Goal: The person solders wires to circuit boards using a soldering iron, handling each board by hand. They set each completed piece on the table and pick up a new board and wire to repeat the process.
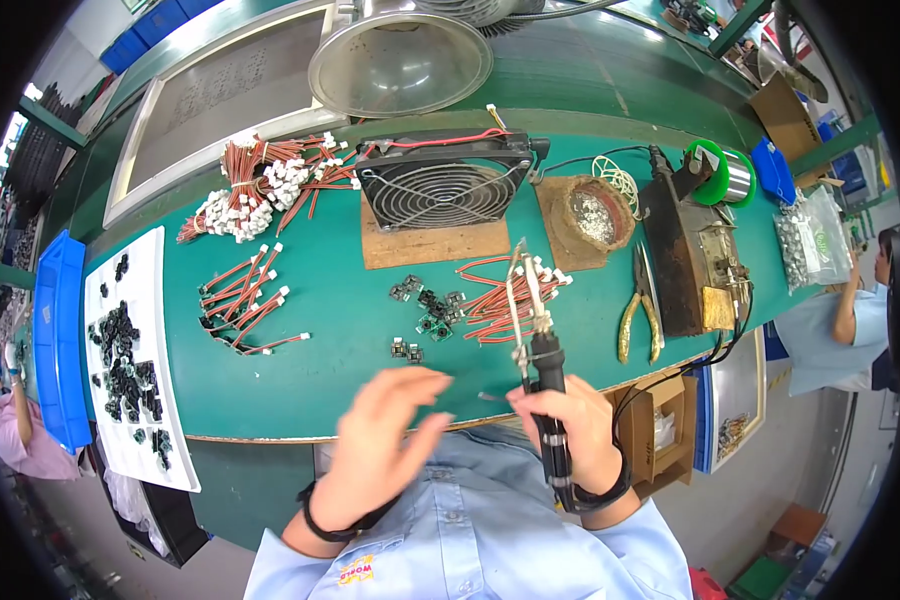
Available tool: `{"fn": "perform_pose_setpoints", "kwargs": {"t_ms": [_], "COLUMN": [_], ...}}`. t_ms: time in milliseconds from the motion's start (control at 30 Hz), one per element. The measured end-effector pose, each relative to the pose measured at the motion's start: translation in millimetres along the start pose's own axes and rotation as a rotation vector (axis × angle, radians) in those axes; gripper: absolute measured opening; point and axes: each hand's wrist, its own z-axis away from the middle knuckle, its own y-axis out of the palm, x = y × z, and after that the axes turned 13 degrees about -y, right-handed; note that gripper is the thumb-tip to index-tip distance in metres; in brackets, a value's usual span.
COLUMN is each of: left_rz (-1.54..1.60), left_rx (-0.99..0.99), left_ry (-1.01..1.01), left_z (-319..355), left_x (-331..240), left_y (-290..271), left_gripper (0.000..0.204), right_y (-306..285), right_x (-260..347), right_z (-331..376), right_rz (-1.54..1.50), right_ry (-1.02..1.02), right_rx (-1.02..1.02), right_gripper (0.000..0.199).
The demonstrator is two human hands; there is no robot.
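Observation:
My right hand (580,425) is closed round the black handle of a soldering iron (548,375) with a thin metal tube along its side; its tip points away from me over the green mat. My left hand (385,445) hovers at the bench's near edge, thumb and fingers apart, with nothing visible in it. Beyond it lie small circuit boards (435,315) with black parts. Red-and-white wire leads (490,310) with white connectors lie partly behind the iron. More wire leads (245,300), some with dark parts at their ends, are spread at the left.
A black fan (440,185) stands at the back beside a wire bundle (260,185). On the right are a round tip-cleaning pot (595,215), pliers (642,310), a dark metal box (685,255) and a solder spool (725,175). A white tray (155,300) of black parts and a blue bin (60,340) are left.

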Motion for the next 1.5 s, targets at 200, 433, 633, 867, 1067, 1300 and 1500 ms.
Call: {"fn": "perform_pose_setpoints", "kwargs": {"t_ms": [200, 433, 633, 867, 1067, 1300, 1500], "left_rz": [-0.145, -0.092, -0.022, -0.047, -0.13, -0.459, -0.477], "left_rx": [0.056, 0.035, 0.129, 0.113, -0.045, -0.119, -0.108], "left_ry": [0.398, 0.291, 0.152, 0.2, 0.097, 0.023, 0.022], "left_z": [-4, 2, 5, -3, -5, -24, -27], "left_x": [1, -2, -3, -11, 6, 10, 11], "left_y": [11, 14, 13, 20, 10, 10, 2], "left_gripper": [0.029, 0.019, 0.018, 0.019, 0.022, 0.028, 0.025], "right_y": [12, 0, 3, 1, 7, 1, -3], "right_x": [17, 20, 18, 13, 10, 7, 5], "right_z": [3, -2, 2, 1, 7, 16, 11], "right_rz": [-0.357, -0.215, -0.247, -0.129, -0.323, -0.308, -0.314], "right_ry": [0.142, 0.027, 0.052, 0.005, 0.155, 0.261, 0.264], "right_rx": [-0.125, 0.072, 0.055, 0.051, -0.323, -0.346, -0.337], "right_gripper": [0.041, 0.039, 0.046, 0.04, 0.043, 0.041, 0.04]}}
